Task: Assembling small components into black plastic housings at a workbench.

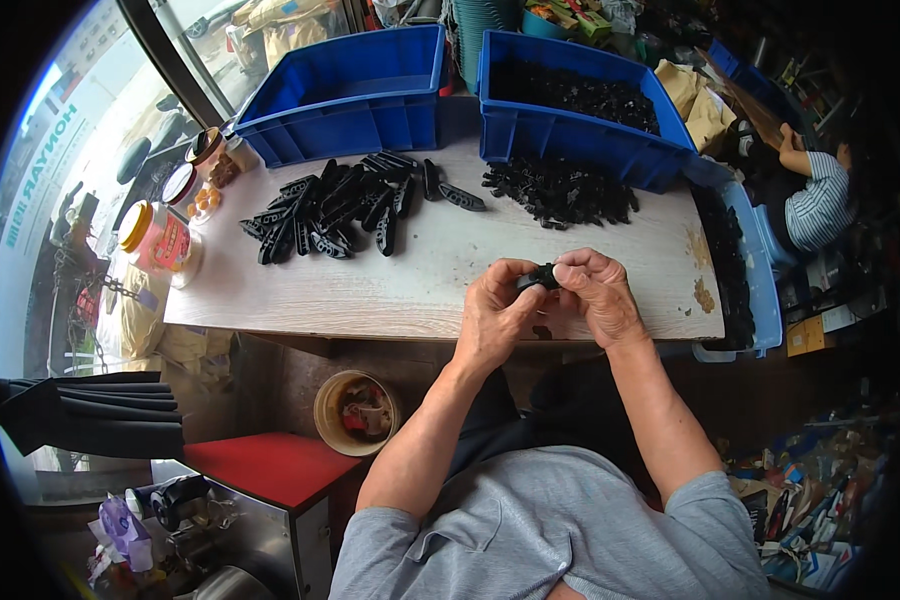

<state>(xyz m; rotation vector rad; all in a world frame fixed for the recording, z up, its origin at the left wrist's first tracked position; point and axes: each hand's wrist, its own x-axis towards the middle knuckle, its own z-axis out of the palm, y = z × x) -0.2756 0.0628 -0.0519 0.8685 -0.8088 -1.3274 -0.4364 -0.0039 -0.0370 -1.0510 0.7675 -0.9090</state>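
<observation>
Near the front edge of the table point(370, 290), both of my hands meet at a small black plastic part point(537, 278). My left hand point(492, 312) is closed round its left end, with thumb and forefinger on it. Fingers and thumb of my right hand point(605, 300) pinch at its right end; whether they also hold a separate small piece is hidden. Just beyond my hands lies a heap of small black pieces point(560, 190). Left of that is a pile of long black plastic parts point(335, 205) with slotted sides.
At the back stand two blue bins, one with a bare inside point(345, 135) and one holding small black pieces point(580, 135). Lidded jars point(160, 240) line the left edge. A light-blue tub point(765, 290) is at the right, a bucket point(335, 440) below. Another person point(818, 205) sits far right.
</observation>
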